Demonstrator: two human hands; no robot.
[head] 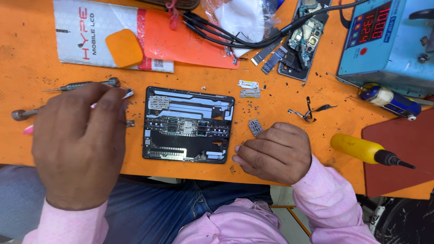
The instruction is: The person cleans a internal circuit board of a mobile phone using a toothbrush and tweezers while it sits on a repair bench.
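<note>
Workbench (27, 68) carries an orange mat, with one opened dark device (188, 125) lying flat at its middle, between the two hands. Left hand (79, 144) hovers just left of the device, fingers curled together around a thin pink-handled tool (128, 93) whose tip shows past the fingers; the grip itself is hidden under the hand, so how firmly it pinches I cannot tell. Right hand (273, 151) rests on the mat at the device's lower right corner, fingers folded under, holding nothing visible.

Judgement on the work in hand: the tool tip should come in low and steady over the exposed inner parts, while the right hand braces the frame edge so it does not slide (loose debris on the mat makes slipping likely).

Count, largest first:
- blue meter box (384, 40): one
- white printed packet (97, 36): one
- second opened phone (303, 38): one
- yellow-handled screwdriver (361, 150): one
- grey screwdrivers (83, 84): two
- small metal plates (249, 88): three
</note>
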